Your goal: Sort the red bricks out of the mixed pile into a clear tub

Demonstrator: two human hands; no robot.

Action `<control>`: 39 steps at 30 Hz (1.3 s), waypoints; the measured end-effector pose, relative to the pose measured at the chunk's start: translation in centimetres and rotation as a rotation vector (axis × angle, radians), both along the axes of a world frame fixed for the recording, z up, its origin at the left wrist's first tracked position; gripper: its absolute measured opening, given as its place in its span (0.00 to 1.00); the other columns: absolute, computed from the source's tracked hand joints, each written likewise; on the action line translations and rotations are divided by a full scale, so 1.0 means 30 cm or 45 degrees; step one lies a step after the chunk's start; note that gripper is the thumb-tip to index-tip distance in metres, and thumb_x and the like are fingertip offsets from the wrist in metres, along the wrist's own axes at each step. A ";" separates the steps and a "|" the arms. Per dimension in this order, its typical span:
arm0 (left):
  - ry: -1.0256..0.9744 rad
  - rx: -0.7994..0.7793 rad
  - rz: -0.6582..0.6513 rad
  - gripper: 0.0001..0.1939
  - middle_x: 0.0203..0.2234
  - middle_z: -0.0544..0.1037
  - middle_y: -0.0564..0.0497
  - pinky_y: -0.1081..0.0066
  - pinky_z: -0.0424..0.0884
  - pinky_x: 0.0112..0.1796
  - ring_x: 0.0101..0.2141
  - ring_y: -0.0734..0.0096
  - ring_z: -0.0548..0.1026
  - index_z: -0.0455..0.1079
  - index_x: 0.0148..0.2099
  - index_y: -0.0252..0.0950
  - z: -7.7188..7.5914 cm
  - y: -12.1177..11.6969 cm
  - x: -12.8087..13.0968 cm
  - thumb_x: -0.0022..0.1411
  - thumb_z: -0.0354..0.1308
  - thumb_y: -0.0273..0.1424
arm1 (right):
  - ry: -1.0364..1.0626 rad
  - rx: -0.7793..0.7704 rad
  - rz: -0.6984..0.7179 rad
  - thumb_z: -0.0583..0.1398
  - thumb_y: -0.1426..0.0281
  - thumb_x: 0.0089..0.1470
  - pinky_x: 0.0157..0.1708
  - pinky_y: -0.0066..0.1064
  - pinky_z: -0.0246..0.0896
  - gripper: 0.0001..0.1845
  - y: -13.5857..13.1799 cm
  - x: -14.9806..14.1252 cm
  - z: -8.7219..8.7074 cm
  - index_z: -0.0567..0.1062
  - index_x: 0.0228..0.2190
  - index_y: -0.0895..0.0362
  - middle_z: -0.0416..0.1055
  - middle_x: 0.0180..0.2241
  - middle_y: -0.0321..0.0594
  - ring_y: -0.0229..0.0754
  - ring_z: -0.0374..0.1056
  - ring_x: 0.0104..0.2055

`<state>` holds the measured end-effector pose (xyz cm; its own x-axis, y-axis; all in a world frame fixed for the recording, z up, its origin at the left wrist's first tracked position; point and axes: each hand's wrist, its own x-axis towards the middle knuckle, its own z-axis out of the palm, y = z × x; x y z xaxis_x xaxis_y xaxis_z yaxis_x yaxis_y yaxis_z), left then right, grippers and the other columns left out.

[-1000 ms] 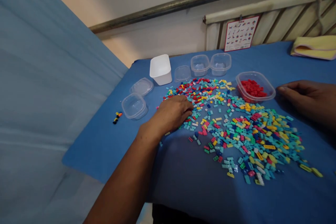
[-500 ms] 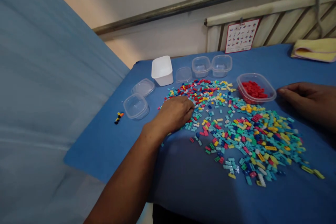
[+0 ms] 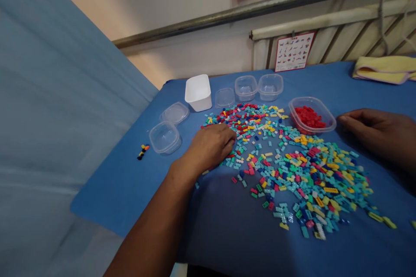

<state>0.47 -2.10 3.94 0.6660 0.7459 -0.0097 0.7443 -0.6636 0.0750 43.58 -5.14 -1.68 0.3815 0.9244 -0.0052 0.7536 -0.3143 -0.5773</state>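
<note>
The left hand (image 3: 211,147) covers bricks (image 3: 320,172), the right hand (image 3: 380,135) flanks the tub (image 3: 329,124); neither grip is discernible. Boxes (image 3: 201,104) line the table (image 3: 120,186)'s far edge, presumably freeing space.

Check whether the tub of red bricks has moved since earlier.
No: judged against the picture card, the clear plastic tub of red bricks keeps its place.

Both hands (image 3: 212,147) are bare, and the uncovered left forearm (image 3: 152,223) tapers to the wrist (image 3: 180,172)

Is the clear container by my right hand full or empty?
Partly filled: red bricks lie inside the clear container, with bare wall showing above them.
</note>
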 end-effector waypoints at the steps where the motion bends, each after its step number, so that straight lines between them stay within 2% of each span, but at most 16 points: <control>1: 0.045 0.023 -0.041 0.12 0.45 0.82 0.46 0.61 0.71 0.45 0.47 0.58 0.79 0.78 0.51 0.37 0.000 0.000 0.006 0.78 0.52 0.31 | 0.001 0.010 0.009 0.58 0.41 0.45 0.38 0.44 0.65 0.33 0.002 0.000 -0.002 0.86 0.39 0.49 0.84 0.34 0.42 0.55 0.78 0.37; 5: 0.145 0.040 -0.109 0.13 0.45 0.82 0.45 0.60 0.71 0.47 0.47 0.57 0.78 0.78 0.49 0.36 0.006 0.005 0.022 0.79 0.51 0.29 | 0.035 0.058 0.037 0.58 0.41 0.48 0.37 0.42 0.64 0.33 0.007 -0.003 -0.003 0.86 0.39 0.52 0.84 0.34 0.43 0.53 0.76 0.36; 11: 0.146 0.001 -0.148 0.13 0.44 0.81 0.45 0.59 0.71 0.48 0.47 0.56 0.78 0.78 0.49 0.36 0.009 0.014 0.016 0.79 0.52 0.30 | 0.070 0.111 0.140 0.59 0.39 0.53 0.37 0.40 0.64 0.34 0.012 0.005 -0.012 0.85 0.40 0.55 0.84 0.34 0.43 0.50 0.75 0.35; 20: 0.107 -0.050 -0.093 0.11 0.45 0.83 0.45 0.60 0.71 0.48 0.47 0.57 0.78 0.79 0.50 0.36 -0.002 0.022 0.014 0.76 0.54 0.29 | 0.108 0.168 0.186 0.60 0.42 0.58 0.36 0.39 0.63 0.31 0.017 0.017 -0.044 0.86 0.41 0.55 0.84 0.33 0.43 0.50 0.75 0.34; 25: 0.029 -0.084 0.034 0.11 0.42 0.83 0.48 0.62 0.69 0.42 0.44 0.59 0.79 0.79 0.46 0.38 0.005 0.023 0.004 0.68 0.56 0.25 | 0.145 0.172 0.197 0.61 0.41 0.58 0.34 0.40 0.63 0.29 0.024 0.022 -0.053 0.84 0.38 0.53 0.83 0.32 0.43 0.50 0.74 0.32; 31: -0.342 -0.184 0.262 0.11 0.38 0.82 0.51 0.66 0.67 0.37 0.36 0.67 0.76 0.77 0.46 0.39 0.048 0.014 -0.018 0.65 0.56 0.28 | 0.190 0.230 0.211 0.59 0.41 0.59 0.35 0.40 0.66 0.30 0.049 0.036 -0.085 0.84 0.39 0.53 0.82 0.31 0.42 0.50 0.75 0.33; 35: -0.450 -0.281 0.179 0.09 0.36 0.81 0.52 0.67 0.68 0.37 0.34 0.68 0.76 0.76 0.45 0.38 0.068 0.003 0.038 0.65 0.56 0.29 | 0.188 0.250 0.208 0.60 0.44 0.61 0.38 0.41 0.68 0.27 0.056 0.039 -0.092 0.85 0.41 0.52 0.83 0.33 0.41 0.51 0.77 0.35; 39: -0.398 -0.255 0.016 0.09 0.40 0.83 0.50 0.67 0.70 0.38 0.37 0.67 0.78 0.77 0.47 0.38 0.109 0.019 0.185 0.67 0.57 0.29 | 0.227 0.252 0.215 0.59 0.44 0.61 0.38 0.42 0.68 0.26 0.058 0.031 -0.089 0.85 0.40 0.52 0.84 0.34 0.41 0.51 0.78 0.35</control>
